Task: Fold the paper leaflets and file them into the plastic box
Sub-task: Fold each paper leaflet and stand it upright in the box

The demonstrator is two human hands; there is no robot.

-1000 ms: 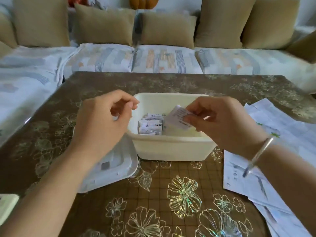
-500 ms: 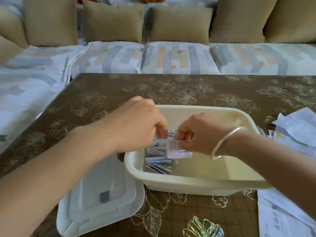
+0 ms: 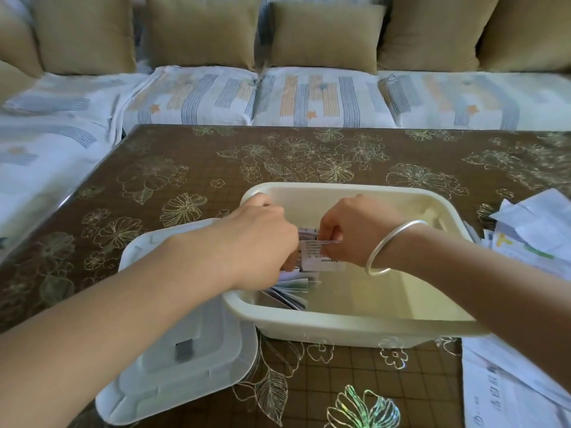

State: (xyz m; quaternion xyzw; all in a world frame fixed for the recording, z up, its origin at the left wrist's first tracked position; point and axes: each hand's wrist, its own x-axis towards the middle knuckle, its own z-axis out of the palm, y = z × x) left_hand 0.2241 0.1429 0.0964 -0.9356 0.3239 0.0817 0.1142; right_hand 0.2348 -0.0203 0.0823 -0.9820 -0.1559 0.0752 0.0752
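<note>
A cream plastic box (image 3: 349, 327) stands on the brown flowered table. Several folded leaflets (image 3: 290, 288) stand in a row against its left wall. Both hands reach down inside the box. My right hand (image 3: 349, 233) pinches a folded white leaflet (image 3: 318, 257) by its top edge, upright, at the right end of that row. My left hand (image 3: 262, 248) has curled fingers down among the filed leaflets; its fingertips are hidden, so what it holds does not show.
The box's translucent lid (image 3: 182, 335) lies flat to the left, partly under my left forearm. Loose unfolded leaflets (image 3: 531, 242) lie at the table's right edge and front right corner. A sofa with tan cushions (image 3: 324, 35) runs behind the table.
Both hands went from above the box down into it. The right hand carried the folded leaflet to the end of the row. The view moved closer to the box.
</note>
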